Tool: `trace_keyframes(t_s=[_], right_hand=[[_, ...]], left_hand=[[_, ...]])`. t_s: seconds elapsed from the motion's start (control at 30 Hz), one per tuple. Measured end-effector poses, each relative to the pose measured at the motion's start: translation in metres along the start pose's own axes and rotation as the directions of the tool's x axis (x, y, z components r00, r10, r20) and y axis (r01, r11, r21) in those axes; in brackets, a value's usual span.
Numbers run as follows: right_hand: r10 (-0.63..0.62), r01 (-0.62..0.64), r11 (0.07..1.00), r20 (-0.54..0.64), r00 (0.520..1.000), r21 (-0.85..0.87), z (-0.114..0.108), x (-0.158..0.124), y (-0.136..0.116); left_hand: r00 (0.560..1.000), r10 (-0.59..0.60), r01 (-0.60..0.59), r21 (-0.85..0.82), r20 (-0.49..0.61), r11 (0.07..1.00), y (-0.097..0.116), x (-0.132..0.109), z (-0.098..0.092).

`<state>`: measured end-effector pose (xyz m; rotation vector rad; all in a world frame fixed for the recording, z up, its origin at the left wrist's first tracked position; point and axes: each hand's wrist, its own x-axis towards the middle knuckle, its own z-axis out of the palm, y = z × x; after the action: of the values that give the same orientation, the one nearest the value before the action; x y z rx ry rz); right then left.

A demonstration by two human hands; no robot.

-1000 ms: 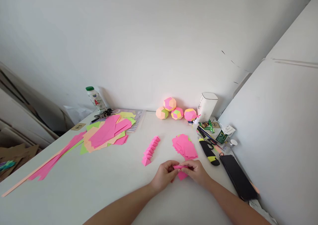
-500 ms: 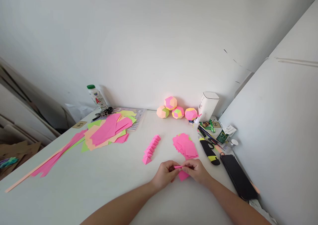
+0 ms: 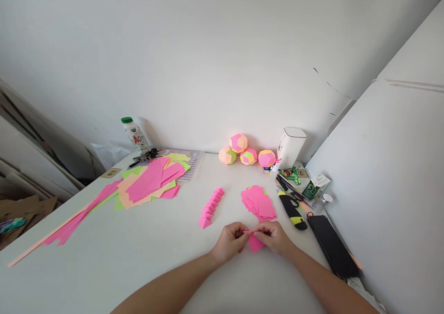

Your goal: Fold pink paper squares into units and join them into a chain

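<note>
Between my two hands is a piece of pink paper [image 3: 255, 244], folded along its upper edge. My left hand [image 3: 231, 242] pinches that edge at its left end, and my right hand [image 3: 274, 237] pinches it from the right. The fingertips of both hands nearly meet, and part of the paper hangs below them. Just beyond my hands lies a loose pile of pink paper pieces [image 3: 258, 203] with a bit of green at its top. To the left, a row of folded pink paper units [image 3: 211, 208] stands nested together.
Several multicoloured paper balls [image 3: 238, 143] sit by the wall, beside a white container [image 3: 291, 147]. On the right lie a black-and-yellow cutter [image 3: 292, 211] and a black phone [image 3: 333, 245]. Coloured paper sheets [image 3: 149, 182], paper strips [image 3: 83, 212] and a bottle [image 3: 135, 136] are at left.
The folded upper edge of the pink paper looks thinner between my fingers. Both hands have stayed in nearly the same place.
</note>
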<state>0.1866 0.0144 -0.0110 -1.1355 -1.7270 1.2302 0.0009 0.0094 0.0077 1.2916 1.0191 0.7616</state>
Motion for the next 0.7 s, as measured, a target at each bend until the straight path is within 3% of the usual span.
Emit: trace_keyframes(t_s=[0.7], right_hand=[[0.064, -0.062, 0.997, -0.046, 0.997, 0.048, 0.000, 0.000, 0.001]], left_hand=[[0.992, 0.014, -0.044, -0.244, -0.123, 0.969, -0.016, 0.006, -0.005]])
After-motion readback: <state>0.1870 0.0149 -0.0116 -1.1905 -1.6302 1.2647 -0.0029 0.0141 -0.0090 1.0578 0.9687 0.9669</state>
